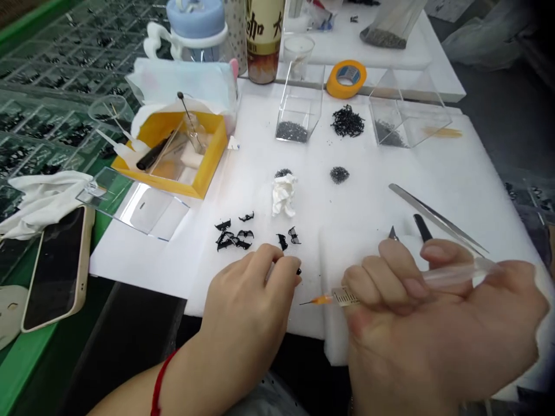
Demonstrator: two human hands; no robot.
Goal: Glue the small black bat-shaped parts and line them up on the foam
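Note:
My left hand (251, 294) rests on the white foam pad (260, 156) near its front edge, with its fingers pinched on a small black part (298, 271). My right hand (433, 312) is wrapped round a clear syringe (437, 277) with an orange needle tip (318, 300) that points left toward the pinched part. Several small black parts (234, 237) lie on the pad just beyond my left hand, and two more black parts (288, 238) sit a little to their right.
Metal tweezers (433, 216) and black-handled tools (422, 228) lie right of centre. A crumpled tissue (284, 193), piles of tiny dark pieces (347, 121), clear boxes (299, 110), yellow tape (346, 78), a yellow tray (173, 150) and a phone (56, 271) surround the pad.

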